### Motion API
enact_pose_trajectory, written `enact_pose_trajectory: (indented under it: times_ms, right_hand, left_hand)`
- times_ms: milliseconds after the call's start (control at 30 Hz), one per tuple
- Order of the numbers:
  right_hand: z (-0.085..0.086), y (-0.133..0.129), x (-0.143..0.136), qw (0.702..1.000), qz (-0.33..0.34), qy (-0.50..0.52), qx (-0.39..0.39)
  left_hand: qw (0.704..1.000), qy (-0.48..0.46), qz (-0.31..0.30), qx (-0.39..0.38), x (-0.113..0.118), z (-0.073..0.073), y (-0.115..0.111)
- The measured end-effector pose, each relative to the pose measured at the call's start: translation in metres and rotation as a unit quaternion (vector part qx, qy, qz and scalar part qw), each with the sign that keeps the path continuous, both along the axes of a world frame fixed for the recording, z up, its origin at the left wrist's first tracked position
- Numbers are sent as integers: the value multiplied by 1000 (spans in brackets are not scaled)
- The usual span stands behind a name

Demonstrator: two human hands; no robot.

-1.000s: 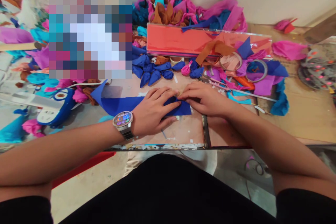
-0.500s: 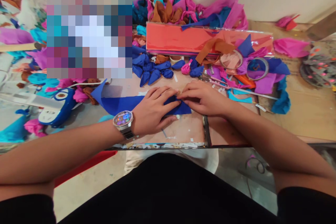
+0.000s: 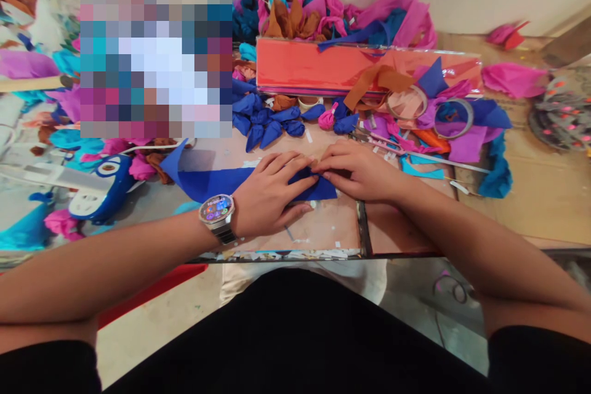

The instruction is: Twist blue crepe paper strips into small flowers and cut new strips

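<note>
A long blue strip (image 3: pixel 212 183) lies across the table, its left end curling up into a point. My left hand (image 3: pixel 277 191), with a watch (image 3: pixel 216 209) on the wrist, rests flat on the strip's right part, fingers spread. My right hand (image 3: pixel 357 169) is closed at the strip's upper right edge, thumb and fingers pinched together beside my left fingertips. The fingertips hide whatever detail lies between them. Just beyond my hands sit several small blue twisted bundles (image 3: pixel 270 132).
A red pack (image 3: pixel 314 68) in clear wrap lies behind, with heaped coloured scraps beyond it. Tape rolls (image 3: pixel 455 118) and scraps are at the right. A blue and white tool (image 3: pixel 104 188) lies at the left. The table's front edge (image 3: pixel 295 255) runs near my body.
</note>
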State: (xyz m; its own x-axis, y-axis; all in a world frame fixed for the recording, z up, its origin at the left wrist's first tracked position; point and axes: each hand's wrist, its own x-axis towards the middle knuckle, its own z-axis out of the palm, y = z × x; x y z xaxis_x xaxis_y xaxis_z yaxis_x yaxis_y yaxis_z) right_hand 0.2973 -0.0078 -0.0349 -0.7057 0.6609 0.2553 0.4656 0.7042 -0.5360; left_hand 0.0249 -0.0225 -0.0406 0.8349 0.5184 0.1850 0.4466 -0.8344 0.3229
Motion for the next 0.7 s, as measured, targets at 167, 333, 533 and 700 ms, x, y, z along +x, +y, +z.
enact_pose_trajectory:
  times_ms: [167,333,533,700]
  right_hand:
    - [-3,0,0,1000,-3,6,-1]
    - [-3,0,-2,1000,-8,4,-2]
    - [-4,0,-3,1000,-11,-2,-4]
    - [-5,-1,-3,1000,-15,-8,5]
  left_hand:
    - [1000,5,1,1,0,1,0]
    - [1000,-6,3,-1,0,2,0]
    - [1000,-17,5,9,-1,2,0]
    - [1000,-13,10,20,-1,1,1]
